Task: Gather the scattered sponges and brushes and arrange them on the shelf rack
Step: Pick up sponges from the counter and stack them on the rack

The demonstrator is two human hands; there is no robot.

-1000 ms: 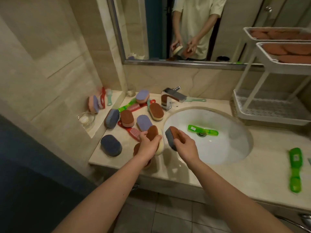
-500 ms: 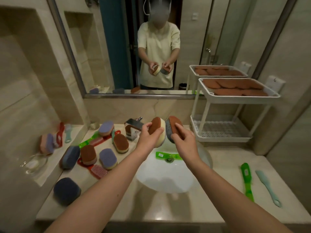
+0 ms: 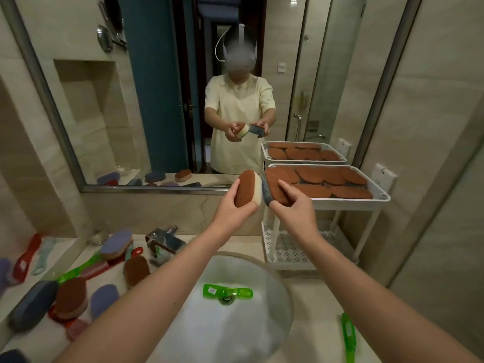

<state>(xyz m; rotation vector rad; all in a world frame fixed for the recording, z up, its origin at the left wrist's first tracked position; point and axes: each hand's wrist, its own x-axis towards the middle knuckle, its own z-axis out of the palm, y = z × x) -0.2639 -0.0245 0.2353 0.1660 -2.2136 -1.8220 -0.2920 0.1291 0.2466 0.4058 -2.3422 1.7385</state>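
The rack point(image 3: 348, 203) already has its top tray nearly covered with brown sponges. Just left of it, the left hand point(image 3: 230, 208) grips a cream-backed sponge point(image 3: 247, 188) and the right hand point(image 3: 290, 208) a grey-backed sponge point(image 3: 275, 189). Far left of the rack, many sponges and brushes point(image 3: 136, 271) remain; a green brush point(image 3: 227, 291) lies in the sink point(image 3: 262, 323).

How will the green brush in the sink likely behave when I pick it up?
The green brush looks like thin clear plastic, so it is probably stiff and light. It lies across the drain in the smooth, curved sink, so a nudge may slide it rather than lift it. Its flat shape likely needs an edge pinch.
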